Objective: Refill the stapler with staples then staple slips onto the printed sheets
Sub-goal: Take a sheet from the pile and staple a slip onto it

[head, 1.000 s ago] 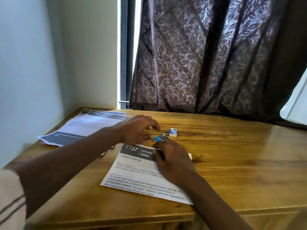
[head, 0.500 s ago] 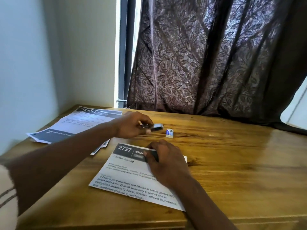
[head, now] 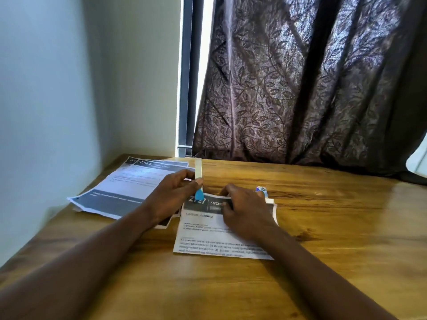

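Note:
A printed sheet (head: 208, 239) headed "2727 KITCHEN" lies in front of me on the wooden table (head: 335, 239). My right hand (head: 246, 210) grips its top edge, which curls up slightly. A pale slip (head: 269, 201) pokes out at the sheet's top right corner, beside that hand. My left hand (head: 172, 195) is closed on a small stapler, of which only the blue tip (head: 199, 195) shows, touching the sheet's top left corner. A small blue-and-white staple box (head: 262, 190) sits just behind my right hand.
A loose stack of other printed sheets (head: 129, 188) lies at the left, near the wall. A pale narrow strip (head: 198, 169) runs from my left hand toward the table's back; paper or light, I cannot tell which. A dark patterned curtain (head: 300, 88) hangs behind the table.
My left hand has brought the stapler down from above the table to the sheet's top left corner. My right hand has slid up to the sheet's top edge.

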